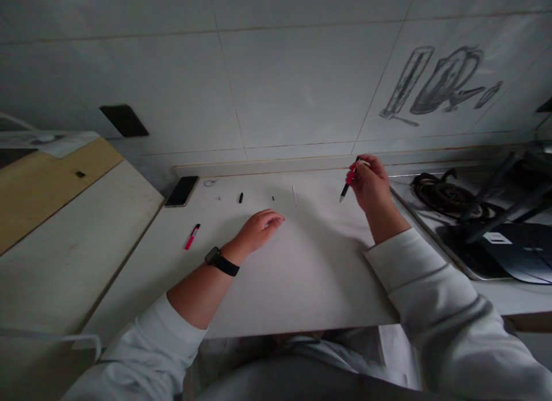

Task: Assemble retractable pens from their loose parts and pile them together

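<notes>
On my head cam feed the right hand (pixel 371 182) is pinching a red-and-black pen (pixel 347 186) in its fingertips, point down, well right of the phone (pixel 181 191). The left hand (pixel 257 229) is loosely curled, closer to the phone; honestly can't tell if anything's tucked inside. Running right from the phone: ring (pixel 209 183), tiny bit (pixel 219 198), black piece (pixel 241 198), black speck (pixel 273 198), white stick (pixel 294 196). Red tube (pixel 192 237) lies on the phone's near side.

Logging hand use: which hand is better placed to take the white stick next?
Probably the left hand: it's nearer the white stick and looks free; the right hand holds a pen.
</notes>
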{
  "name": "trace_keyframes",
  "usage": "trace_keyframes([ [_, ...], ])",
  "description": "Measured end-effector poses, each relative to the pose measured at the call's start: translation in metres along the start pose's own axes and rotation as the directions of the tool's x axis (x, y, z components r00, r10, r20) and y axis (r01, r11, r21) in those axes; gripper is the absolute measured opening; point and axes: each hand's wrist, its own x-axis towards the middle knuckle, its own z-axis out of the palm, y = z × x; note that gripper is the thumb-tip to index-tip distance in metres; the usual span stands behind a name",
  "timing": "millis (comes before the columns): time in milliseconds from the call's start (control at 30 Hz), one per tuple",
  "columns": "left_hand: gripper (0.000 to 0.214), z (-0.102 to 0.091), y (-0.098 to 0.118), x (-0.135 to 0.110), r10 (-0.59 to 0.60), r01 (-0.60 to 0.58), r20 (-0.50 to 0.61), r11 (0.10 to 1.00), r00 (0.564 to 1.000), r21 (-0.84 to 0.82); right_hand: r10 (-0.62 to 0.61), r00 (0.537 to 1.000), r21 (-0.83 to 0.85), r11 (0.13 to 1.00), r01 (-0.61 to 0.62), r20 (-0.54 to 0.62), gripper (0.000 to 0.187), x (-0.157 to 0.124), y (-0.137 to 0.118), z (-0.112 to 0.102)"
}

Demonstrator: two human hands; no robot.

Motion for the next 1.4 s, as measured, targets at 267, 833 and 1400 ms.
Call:
trace_keyframes([
  [267, 0.029, 0.001, -0.001, 0.0, 0.003, -0.002, -0.003, 1.0, 1.0, 0.014, 0.157, 0.985, -0.159, 0.973, -0.167, -0.071, 0.035, 0.027, 0.014, -0.057],
  [833, 0.022, 0.001, -0.004, 0.001, -0.001, 0.0, 0.022, 0.998, 1.0, 0.06, 0.285, 0.929, -0.97, 0.133, 0.204, 0.235, 0.039, 0.005, 0.048, -0.027],
  [1400, 0.018, 0.001, -0.004, 0.0, 0.006, -0.009, 0.031, 0.996, 0.999, 0.092, 0.743, 0.659, -0.969, -0.063, 0.239, 0.114, 0.027, 0.012, 0.007, -0.033],
])
